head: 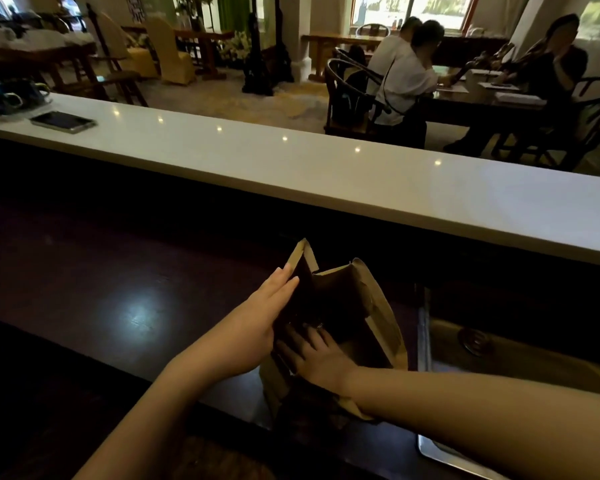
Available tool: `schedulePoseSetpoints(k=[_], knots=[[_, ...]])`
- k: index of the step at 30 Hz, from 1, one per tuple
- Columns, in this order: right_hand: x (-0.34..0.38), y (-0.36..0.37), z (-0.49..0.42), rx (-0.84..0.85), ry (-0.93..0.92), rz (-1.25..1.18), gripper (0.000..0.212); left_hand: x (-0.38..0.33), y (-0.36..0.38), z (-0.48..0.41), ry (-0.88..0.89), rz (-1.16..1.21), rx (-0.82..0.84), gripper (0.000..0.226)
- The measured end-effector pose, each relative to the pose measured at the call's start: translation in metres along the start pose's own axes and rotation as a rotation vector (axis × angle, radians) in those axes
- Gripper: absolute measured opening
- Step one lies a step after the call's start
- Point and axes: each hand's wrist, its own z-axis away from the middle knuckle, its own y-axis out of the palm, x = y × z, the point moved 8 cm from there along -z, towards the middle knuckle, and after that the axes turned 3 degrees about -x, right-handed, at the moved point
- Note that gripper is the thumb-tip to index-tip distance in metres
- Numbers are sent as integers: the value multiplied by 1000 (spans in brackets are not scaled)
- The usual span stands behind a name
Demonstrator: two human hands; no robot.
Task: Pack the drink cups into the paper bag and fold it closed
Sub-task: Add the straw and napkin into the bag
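Opening the paper bag (368, 306) appears to be the step in hand: the left hand (257, 317) is lying flat, fingers extended, against the bag's outer wall, gripping nothing. The right hand (321, 356) is reaching inside the mouth, fingers spread, holding nothing visible. No cups are showing; fetching them is likely next. Brown, creased, the bag is standing upright between both hands.

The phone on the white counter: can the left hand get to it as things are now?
Probably yes. The left hand only rests flat against the paper bag, and the dark worktop and white counter towards the phone look bare. It may be a long stretch.
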Motion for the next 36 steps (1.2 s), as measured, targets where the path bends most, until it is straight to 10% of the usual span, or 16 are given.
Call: schedulePoseSetpoints(k=[17, 24, 31, 36], knots=[[-29, -18, 3, 166, 164, -38, 94, 11, -15, 3, 4, 35, 4, 71], [-77, -65, 56, 292, 175, 181, 61, 15, -35, -8, -45, 83, 14, 69], [-61, -121, 108, 204, -152, -225, 66, 22, -40, -19, -74, 53, 38, 68], [-41, -124, 120, -95, -353, -50, 28, 19, -45, -28, -56, 36, 16, 64]])
